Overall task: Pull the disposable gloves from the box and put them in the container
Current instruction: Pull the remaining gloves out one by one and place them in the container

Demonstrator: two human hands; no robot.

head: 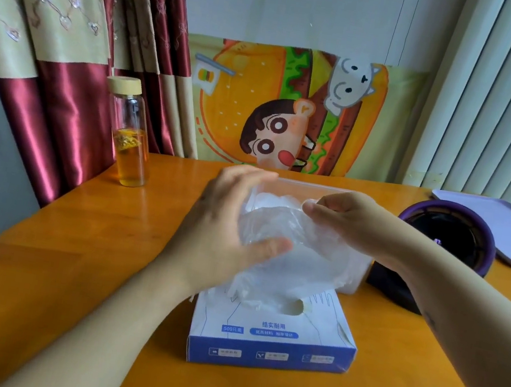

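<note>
A white and blue glove box [271, 336] lies on the wooden table [71, 248] in front of me, its top slot open. A clear plastic glove [298, 253] stretches from the slot up over a clear container [308, 190] just behind the box. My right hand [344, 217] pinches the glove's upper end above the container. On the glove's left side, my left hand [225, 225] has its fingers spread and its thumb pressed on the film. More crumpled gloves [274, 201] lie inside the container.
A glass bottle [129, 133] of amber liquid with a wooden lid stands at the back left. A dark purple round device [448, 234] sits right of the container, and a lilac tray [509, 230] lies beyond it. Curtains and a cartoon cloth hang behind.
</note>
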